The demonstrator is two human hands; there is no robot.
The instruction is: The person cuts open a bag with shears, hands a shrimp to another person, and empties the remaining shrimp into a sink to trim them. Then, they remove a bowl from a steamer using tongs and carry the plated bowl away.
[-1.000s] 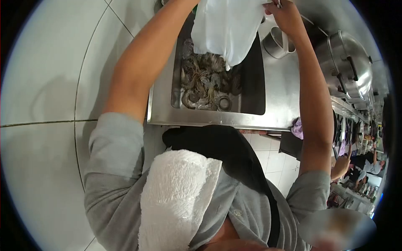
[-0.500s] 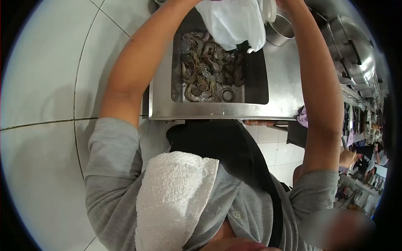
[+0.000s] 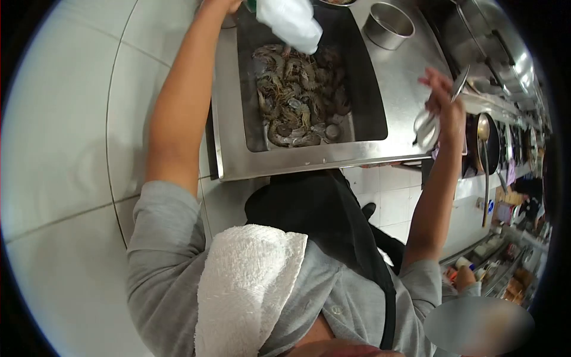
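My left hand (image 3: 231,5), mostly cut off by the top edge, grips a white plastic bag (image 3: 288,24) with a bit of green near the hand. The bag hangs over a steel sink (image 3: 373,128) in which a heap of raw shrimp (image 3: 294,98) lies, with some clear pieces that look like ice. Off to the right, above the counter's edge, my right hand (image 3: 443,98) holds a pair of scissors (image 3: 427,128). Their white handles hang below the palm and the metal blades point up and away. Some fingers of this hand are stretched out.
A round steel pot (image 3: 388,27) stands on the counter (image 3: 404,71) right of the sink. Large steamer pots (image 3: 479,35) are at the far right, near a wok (image 3: 491,143) and a ladle (image 3: 485,134). Part of another person's arm (image 3: 467,278) shows at lower right.
My right hand has moved away from the bag, down and to the right, with the scissors. The bag has shifted left and up with my left hand. The view has turned slightly.
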